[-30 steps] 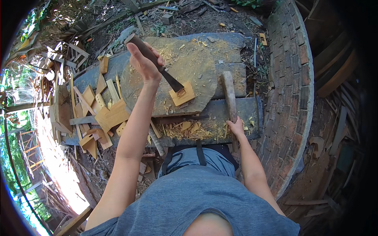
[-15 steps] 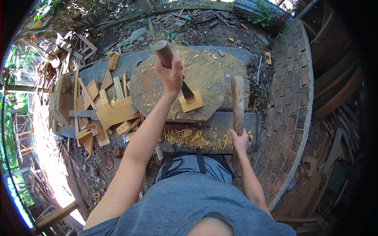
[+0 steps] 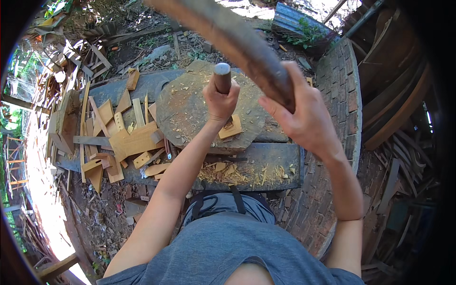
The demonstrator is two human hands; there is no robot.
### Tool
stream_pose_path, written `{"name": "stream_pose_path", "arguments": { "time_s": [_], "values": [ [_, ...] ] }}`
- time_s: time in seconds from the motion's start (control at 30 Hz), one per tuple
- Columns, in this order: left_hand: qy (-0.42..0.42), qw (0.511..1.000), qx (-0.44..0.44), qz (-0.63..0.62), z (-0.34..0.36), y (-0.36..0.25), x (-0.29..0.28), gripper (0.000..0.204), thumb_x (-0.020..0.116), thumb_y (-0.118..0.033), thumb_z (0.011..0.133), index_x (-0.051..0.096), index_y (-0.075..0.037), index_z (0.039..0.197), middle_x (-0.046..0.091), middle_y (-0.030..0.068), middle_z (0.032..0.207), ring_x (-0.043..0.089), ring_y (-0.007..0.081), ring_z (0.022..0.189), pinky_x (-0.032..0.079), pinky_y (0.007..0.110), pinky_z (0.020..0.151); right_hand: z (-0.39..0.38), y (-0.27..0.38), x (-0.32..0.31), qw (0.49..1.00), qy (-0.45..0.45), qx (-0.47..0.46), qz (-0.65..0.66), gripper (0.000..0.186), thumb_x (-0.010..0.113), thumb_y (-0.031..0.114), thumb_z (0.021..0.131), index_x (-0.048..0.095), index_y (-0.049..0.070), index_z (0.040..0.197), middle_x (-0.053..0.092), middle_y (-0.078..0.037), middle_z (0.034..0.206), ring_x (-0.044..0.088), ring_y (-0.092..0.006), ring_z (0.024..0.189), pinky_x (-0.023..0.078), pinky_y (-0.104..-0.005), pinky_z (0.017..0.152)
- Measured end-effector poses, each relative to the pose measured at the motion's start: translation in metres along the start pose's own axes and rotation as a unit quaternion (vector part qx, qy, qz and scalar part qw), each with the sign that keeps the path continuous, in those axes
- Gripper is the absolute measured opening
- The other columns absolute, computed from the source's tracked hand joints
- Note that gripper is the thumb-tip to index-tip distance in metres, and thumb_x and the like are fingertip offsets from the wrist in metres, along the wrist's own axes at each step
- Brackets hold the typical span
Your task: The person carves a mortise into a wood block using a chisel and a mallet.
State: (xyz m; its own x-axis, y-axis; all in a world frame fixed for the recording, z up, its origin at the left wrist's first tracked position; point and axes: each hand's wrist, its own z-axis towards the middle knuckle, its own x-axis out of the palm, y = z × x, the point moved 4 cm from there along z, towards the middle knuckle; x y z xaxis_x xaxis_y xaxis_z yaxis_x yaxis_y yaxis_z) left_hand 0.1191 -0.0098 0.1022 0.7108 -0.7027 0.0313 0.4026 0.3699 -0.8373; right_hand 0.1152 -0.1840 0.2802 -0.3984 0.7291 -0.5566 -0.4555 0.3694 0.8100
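Observation:
My left hand [image 3: 220,100] is closed around the wooden handle of a chisel [image 3: 222,80], which stands nearly upright. The hand hides most of the chisel's blade. Below it a small yellowish wood block [image 3: 233,127], with a hollow cut in it, lies on a round log stump [image 3: 185,114]. My right hand [image 3: 311,111] grips one end of a thick wooden club [image 3: 232,40]. The club is raised high, slanting up and left over the stump, and its far end runs out of view.
Cut boards [image 3: 135,142] and offcuts crowd the bench's left side. Wood chips [image 3: 223,175] litter the dark bench [image 3: 278,156] in front of the stump. A brick wall [image 3: 337,95] curves along the right, with scrap timber [image 3: 403,156] beyond.
My right hand has lifted the club from beside the stump to high above it. The chisel has shifted right and now stands more upright over the block.

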Motion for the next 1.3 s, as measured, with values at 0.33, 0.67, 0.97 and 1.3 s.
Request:
{"name": "stream_pose_path", "arguments": {
  "time_s": [0.33, 0.67, 0.97, 1.3],
  "values": [
    [-0.008, 0.999, -0.028, 0.045, 0.0, 0.003, -0.007, 0.02, 0.069, -0.013, 0.078, 0.056, -0.005, 0.09, 0.061, 0.0148, 0.074, 0.065, 0.0307, 0.066, 0.051, 0.038, 0.063, 0.013, 0.047, -0.012, 0.995, 0.054, -0.025, -0.079, 0.056, 0.068, 0.035, 0.089, 0.047, 0.005, 0.131, 0.068, -0.022, 0.094, 0.069, -0.0387, 0.09, 0.05, -0.0449, 0.08],
    [-0.003, 0.999, -0.036, 0.038, 0.006, 0.014, 0.0, 0.023, 0.069, -0.011, 0.078, 0.057, -0.003, 0.097, 0.063, 0.0149, 0.074, 0.067, 0.0312, 0.069, 0.052, 0.037, 0.067, 0.02, 0.03, -0.017, 0.982, 0.103, 0.007, -0.16, 0.05, 0.068, 0.031, 0.089, 0.048, 0.006, 0.126, 0.068, -0.027, 0.098, 0.068, -0.0428, 0.097, 0.051, -0.0481, 0.082],
    [-0.012, 0.999, -0.022, 0.043, 0.001, 0.011, 0.001, 0.024, 0.069, -0.009, 0.078, 0.056, -0.004, 0.098, 0.061, 0.0147, 0.074, 0.067, 0.0315, 0.068, 0.052, 0.037, 0.065, 0.015, 0.002, -0.008, 0.948, 0.196, 0.127, -0.215, 0.065, 0.068, 0.04, 0.088, 0.044, 0.009, 0.141, 0.069, -0.025, 0.097, 0.07, -0.0375, 0.088, 0.053, -0.04, 0.08],
    [-0.001, 0.998, 0.048, 0.033, -0.001, 0.0, 0.009, 0.03, 0.073, -0.009, 0.078, 0.058, -0.005, 0.104, 0.061, 0.0126, 0.076, 0.067, 0.03, 0.073, 0.053, 0.036, 0.07, -0.01, 0.007, 0.003, 0.959, 0.184, 0.081, -0.199, 0.063, 0.066, 0.03, 0.089, 0.04, 0.01, 0.142, 0.07, -0.027, 0.096, 0.069, -0.0423, 0.096, 0.053, -0.0467, 0.083]
  ]
}}
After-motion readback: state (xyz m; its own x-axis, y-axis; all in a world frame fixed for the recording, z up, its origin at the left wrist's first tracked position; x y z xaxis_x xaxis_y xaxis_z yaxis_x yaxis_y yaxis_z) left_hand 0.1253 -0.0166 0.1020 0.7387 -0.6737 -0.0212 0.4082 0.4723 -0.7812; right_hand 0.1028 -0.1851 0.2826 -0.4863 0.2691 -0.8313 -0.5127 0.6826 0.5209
